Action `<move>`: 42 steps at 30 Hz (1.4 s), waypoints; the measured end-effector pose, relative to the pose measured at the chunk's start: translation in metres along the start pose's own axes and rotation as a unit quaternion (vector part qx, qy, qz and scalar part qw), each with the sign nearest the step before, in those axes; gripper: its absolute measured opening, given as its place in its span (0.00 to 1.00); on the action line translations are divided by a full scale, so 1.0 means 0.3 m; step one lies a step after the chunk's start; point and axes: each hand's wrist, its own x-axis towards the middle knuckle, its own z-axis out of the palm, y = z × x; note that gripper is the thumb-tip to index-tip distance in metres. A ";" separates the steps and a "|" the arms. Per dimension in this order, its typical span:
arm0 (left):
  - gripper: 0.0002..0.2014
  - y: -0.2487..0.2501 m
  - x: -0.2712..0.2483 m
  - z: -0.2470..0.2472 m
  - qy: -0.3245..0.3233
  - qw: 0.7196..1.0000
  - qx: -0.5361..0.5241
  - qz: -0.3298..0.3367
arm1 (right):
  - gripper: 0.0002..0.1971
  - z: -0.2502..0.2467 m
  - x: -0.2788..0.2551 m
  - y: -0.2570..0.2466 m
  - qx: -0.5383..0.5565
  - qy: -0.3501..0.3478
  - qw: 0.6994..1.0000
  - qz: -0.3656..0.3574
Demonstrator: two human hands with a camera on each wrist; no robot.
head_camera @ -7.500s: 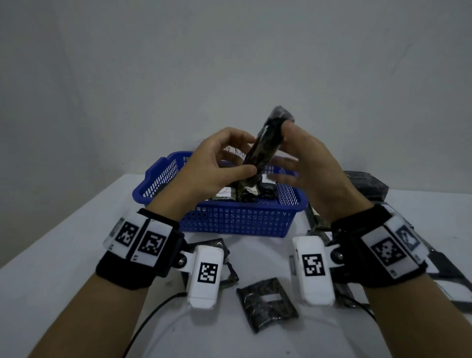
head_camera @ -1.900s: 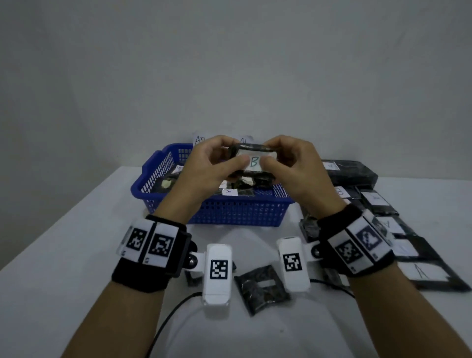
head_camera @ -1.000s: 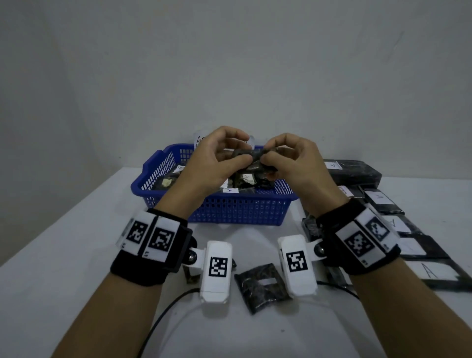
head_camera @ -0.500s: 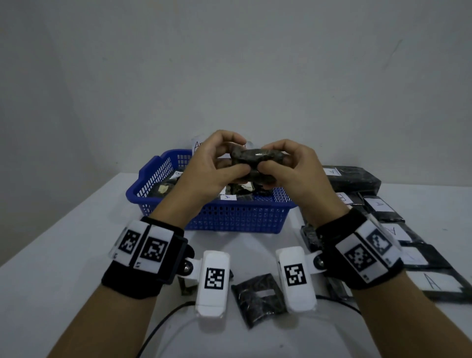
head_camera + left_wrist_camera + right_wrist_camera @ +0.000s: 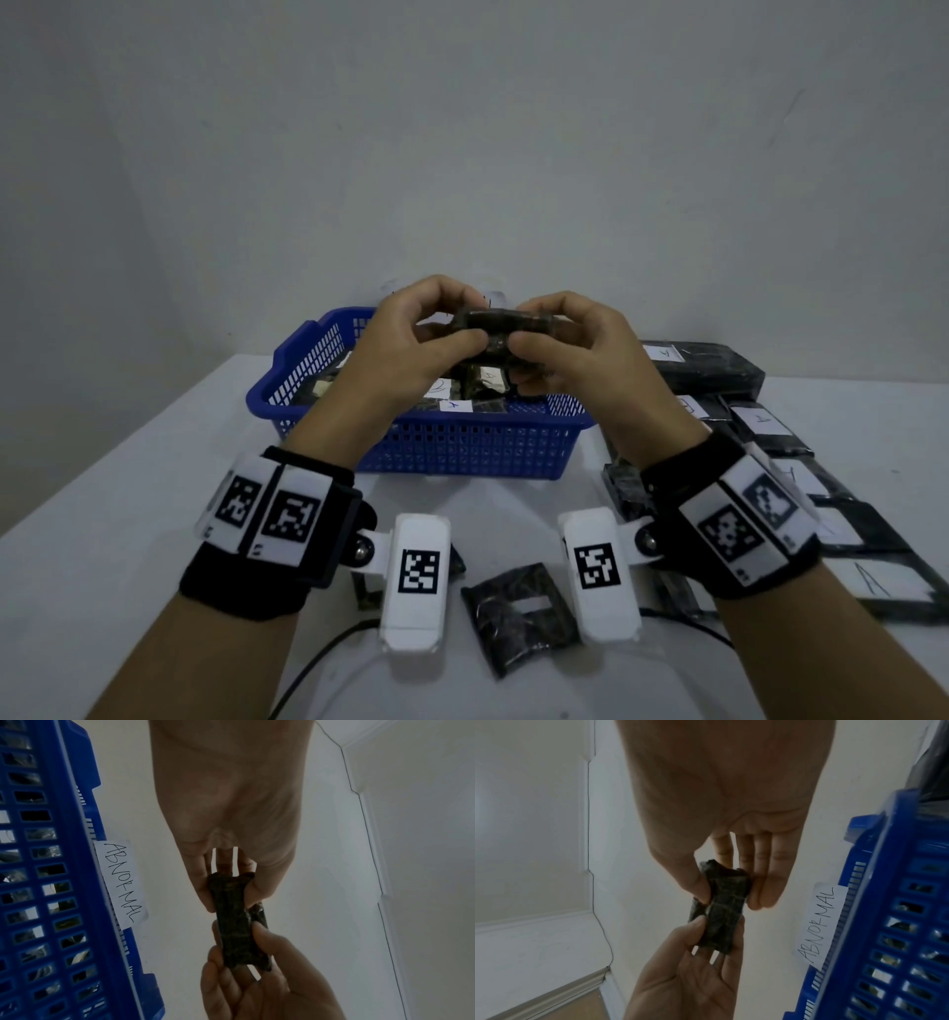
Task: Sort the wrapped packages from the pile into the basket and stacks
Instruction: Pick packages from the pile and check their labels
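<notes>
Both hands hold one small dark wrapped package (image 5: pixel 500 326) level and edge-on above the blue basket (image 5: pixel 462 444). My left hand (image 5: pixel 454 329) pinches its left end between thumb and fingers, and my right hand (image 5: pixel 536 329) pinches its right end. The left wrist view has the package (image 5: pixel 235 921) between my left hand (image 5: pixel 228 892) above and my right hand (image 5: pixel 254 947) below. In the right wrist view my right hand (image 5: pixel 727 892) grips the package (image 5: pixel 722 914) from above and my left hand (image 5: pixel 713 931) from below. No label shows on the package.
The basket holds several wrapped packages (image 5: pixel 482 383) and carries a paper tag reading ABNORMAL (image 5: pixel 120 882). Stacks of flat dark packages with white labels (image 5: pixel 765 426) lie to the right. A loose package (image 5: pixel 518 616) lies on the white table (image 5: pixel 128 488) near me, between the wrists.
The package, earlier held upright and then with a white label marked B facing me, is now turned edge-on and level. In the last half second the hands have barely moved.
</notes>
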 end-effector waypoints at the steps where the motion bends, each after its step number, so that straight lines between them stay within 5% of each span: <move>1: 0.09 0.001 -0.001 0.004 -0.001 1.000 0.004 0.004 | 0.06 0.000 0.003 0.007 -0.015 0.015 1.000 -0.017; 8: 0.08 0.010 0.000 0.015 -0.010 0.998 -0.036 -0.047 | 0.12 -0.006 0.000 0.015 -0.082 0.036 0.991 -0.101; 11: 0.10 0.007 0.000 0.006 0.013 0.998 -0.051 -0.028 | 0.20 -0.011 -0.005 0.001 -0.042 -0.009 0.998 -0.045; 13: 0.15 0.006 -0.002 -0.002 0.000 0.998 -0.056 0.000 | 0.17 -0.007 -0.006 -0.007 0.005 -0.013 1.000 0.002; 16: 0.20 0.010 -0.006 0.001 -0.007 0.999 -0.042 0.033 | 0.11 0.002 -0.003 -0.006 -0.012 0.031 0.999 -0.027; 24: 0.12 0.019 0.002 -0.026 0.023 0.994 -0.108 0.019 | 0.14 -0.007 0.000 0.008 -0.024 0.078 0.996 -0.025; 29: 0.08 0.002 0.002 -0.035 0.020 0.996 -0.084 0.033 | 0.34 -0.004 -0.001 -0.001 -0.001 -0.048 0.998 0.045; 32: 0.06 0.020 -0.004 -0.027 -0.003 0.996 -0.078 0.031 | 0.32 0.021 -0.003 0.005 -0.025 -0.008 1.000 0.017; 37: 0.12 0.034 0.000 -0.021 -0.011 0.996 -0.076 -0.051 | 0.26 0.028 -0.009 0.021 -0.062 0.048 0.996 -0.053; 42: 0.19 0.024 -0.007 -0.028 -0.047 0.987 -0.106 -0.112 | 0.33 0.006 -0.014 0.008 -0.073 -0.036 0.995 -0.062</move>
